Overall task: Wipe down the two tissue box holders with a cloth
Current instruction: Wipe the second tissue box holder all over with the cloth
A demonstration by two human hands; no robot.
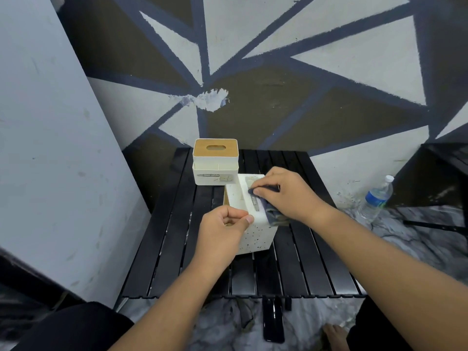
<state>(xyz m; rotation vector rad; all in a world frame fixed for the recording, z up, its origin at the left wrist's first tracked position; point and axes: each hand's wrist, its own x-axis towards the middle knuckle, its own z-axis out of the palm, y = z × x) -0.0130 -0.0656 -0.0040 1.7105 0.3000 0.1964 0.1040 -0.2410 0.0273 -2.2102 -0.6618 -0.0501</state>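
Located at the middle of the black slatted table [316, 262]: tipped tissue box holder [255, 236], white with dark speckles, lying on its side, label face turned upward; sits directly between the two hands and in contact with both.

Left hand [222, 224]: positioned at the holder's near left corner; fingers curled, thumb laid across the upward face, gripping the edge; wrist and forearm cross the table's front half.

Right hand [286, 193]: positioned over the holder's right side; fingers bent and closed on the dark cloth [272, 214], pressing it onto the upward face beside the printed label; cloth's loose end trails from under the palm and hangs over the holder's right edge.

Just behind the tipped unit, toward the wall and slightly left: upright tissue box holder [215, 163], white body, wooden lid with an oval slot; apart from both hands; whether it touches the tipped unit cannot be told.

On the marbled floor, right of the table: water bottle [377, 198] with blue label; below the table's front edge: dark phone [273, 320].
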